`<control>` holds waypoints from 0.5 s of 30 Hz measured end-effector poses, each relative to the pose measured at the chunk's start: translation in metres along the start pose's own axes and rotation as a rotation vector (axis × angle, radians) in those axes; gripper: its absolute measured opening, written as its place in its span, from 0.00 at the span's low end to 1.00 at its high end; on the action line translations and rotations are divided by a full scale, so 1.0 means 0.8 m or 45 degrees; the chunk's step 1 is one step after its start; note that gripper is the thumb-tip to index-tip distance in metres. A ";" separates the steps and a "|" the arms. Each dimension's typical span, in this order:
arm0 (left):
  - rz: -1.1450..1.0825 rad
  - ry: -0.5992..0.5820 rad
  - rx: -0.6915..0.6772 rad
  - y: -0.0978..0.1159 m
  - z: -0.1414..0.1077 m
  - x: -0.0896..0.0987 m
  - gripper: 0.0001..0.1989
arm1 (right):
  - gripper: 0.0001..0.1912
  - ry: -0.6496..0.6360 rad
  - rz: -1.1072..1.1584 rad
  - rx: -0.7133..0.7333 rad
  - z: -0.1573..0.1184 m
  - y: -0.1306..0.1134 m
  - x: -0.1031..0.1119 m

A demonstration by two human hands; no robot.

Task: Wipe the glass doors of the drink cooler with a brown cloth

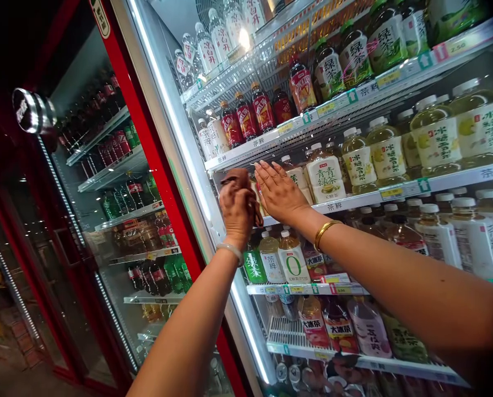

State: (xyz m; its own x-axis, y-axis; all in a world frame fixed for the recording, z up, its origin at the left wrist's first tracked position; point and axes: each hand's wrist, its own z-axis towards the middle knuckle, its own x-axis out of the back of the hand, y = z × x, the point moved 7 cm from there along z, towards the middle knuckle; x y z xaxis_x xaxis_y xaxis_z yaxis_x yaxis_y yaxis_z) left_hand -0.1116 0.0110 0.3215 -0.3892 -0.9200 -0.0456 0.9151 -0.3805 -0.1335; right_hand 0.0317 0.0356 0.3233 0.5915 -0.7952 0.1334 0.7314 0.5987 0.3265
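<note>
A brown cloth (237, 177) is bunched in my left hand (234, 212), whose fingers are wrapped round it at the left end of a fridge shelf. Just right of it, my right hand (280, 190) is stretched flat, palm turned left, with nothing seen in its grasp. It is beside pale tea bottles on the middle shelf (337, 205), partly covering them. Part of the cloth hangs between the two hands. A bottle with a white label (324, 175) stands right of my right hand.
Red-labelled bottles (263, 107) stand on the shelf above, and a bottle with a green zero (292, 258) below. The fridge's bright left edge (180, 132) and red frame (147, 132) run beside my left arm. Another drinks fridge stands at the left, with a round silver object (27, 110).
</note>
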 end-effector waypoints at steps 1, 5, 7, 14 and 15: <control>-0.030 -0.083 -0.112 0.009 -0.002 -0.004 0.04 | 0.32 -0.002 0.005 0.006 0.000 0.000 0.000; -0.061 -0.181 -0.237 -0.005 0.006 0.005 0.06 | 0.33 0.001 0.015 0.014 -0.001 0.000 -0.001; -0.025 -0.077 -0.067 -0.035 0.017 0.016 0.08 | 0.34 0.003 0.010 0.012 -0.002 0.001 -0.003; 0.060 0.213 0.286 -0.055 0.015 0.023 0.15 | 0.36 -0.018 0.037 0.007 -0.001 0.003 -0.003; 0.048 0.172 0.245 -0.049 0.013 0.020 0.14 | 0.35 -0.025 0.034 0.005 -0.001 0.003 -0.003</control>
State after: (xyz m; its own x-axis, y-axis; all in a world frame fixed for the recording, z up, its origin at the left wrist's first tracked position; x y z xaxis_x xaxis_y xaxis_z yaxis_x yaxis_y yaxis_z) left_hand -0.1523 0.0103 0.3362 -0.3532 -0.9179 -0.1806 0.9275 -0.3689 0.0611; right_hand 0.0322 0.0388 0.3226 0.6043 -0.7805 0.1601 0.7140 0.6197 0.3260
